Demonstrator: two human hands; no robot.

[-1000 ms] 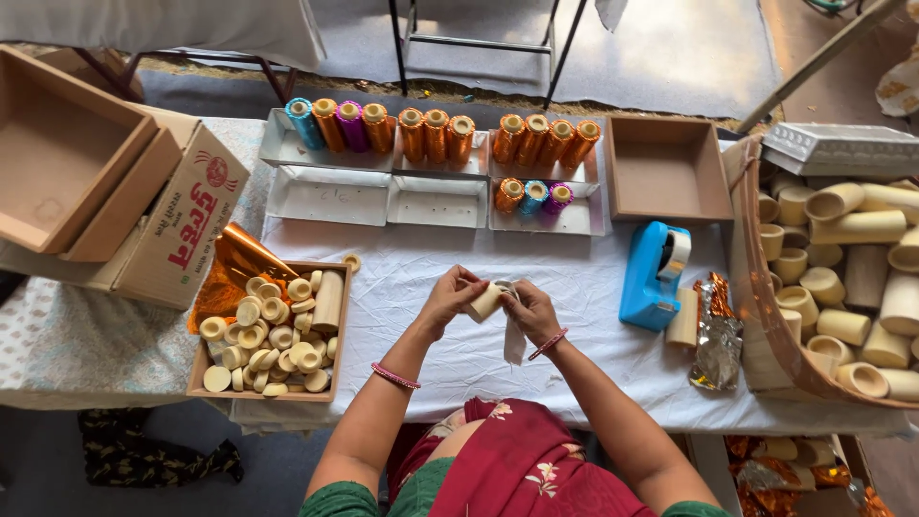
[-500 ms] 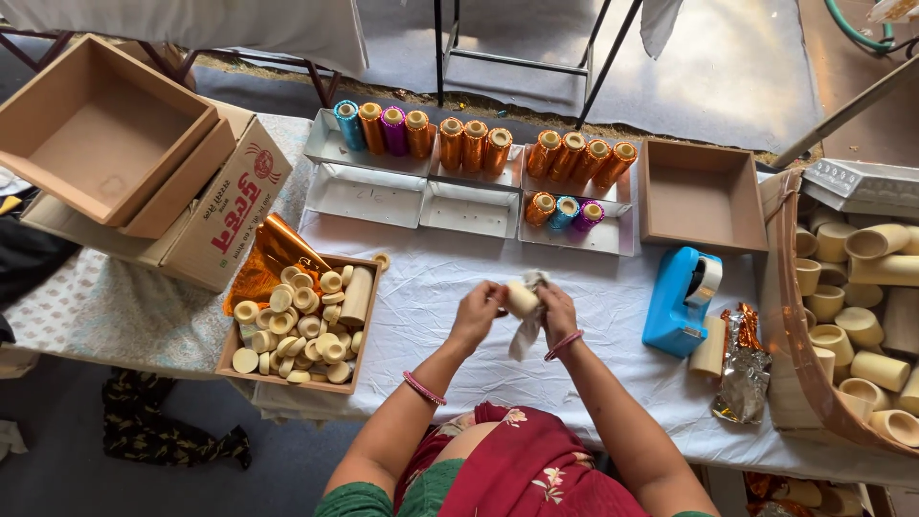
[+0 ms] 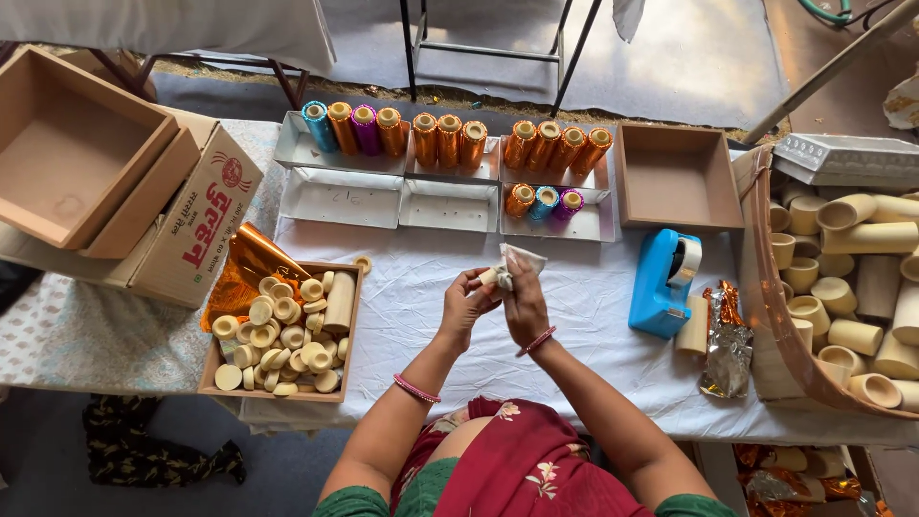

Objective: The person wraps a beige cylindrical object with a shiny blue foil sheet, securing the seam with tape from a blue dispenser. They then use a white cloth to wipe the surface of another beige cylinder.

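A white cloth (image 3: pixel 593 335) is spread over the table. Along the upper middle, shallow white trays (image 3: pixel 345 196) are lined up, and foil-wrapped tubes (image 3: pixel 459 139) in orange, blue and purple are laid across them. An empty brown box (image 3: pixel 675 177) is placed to the right of the trays. A blue tape dispenser (image 3: pixel 662 282) is set right of centre, with crumpled foil (image 3: pixel 728 345) just beside it. At lower left, a box of small pale caps (image 3: pixel 282 330) is seen, orange foil sheets (image 3: pixel 244 268) tucked against it. Bare cardboard tubes (image 3: pixel 852 278) are heaped at the right edge. Open cartons (image 3: pixel 86 163) are stacked at upper left.
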